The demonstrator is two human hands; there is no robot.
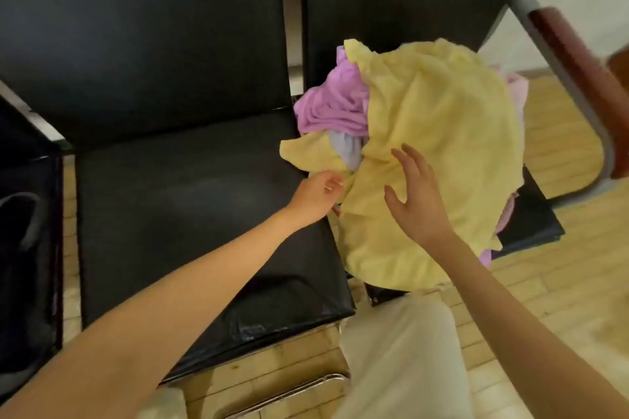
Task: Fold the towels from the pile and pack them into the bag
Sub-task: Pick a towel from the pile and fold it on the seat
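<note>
Now I see my left hand [318, 196] pinching the near-left edge of the yellow towel [439, 160], which tops the pile [335, 105] on the right-hand chair [531, 218]. My right hand [413, 194], fingers spread and holding nothing, lies flat on it. Open room lies leftward: the bare black seat [190, 214]

There were no words, numbers, labels or signs to read anywhere in the picture.
</note>
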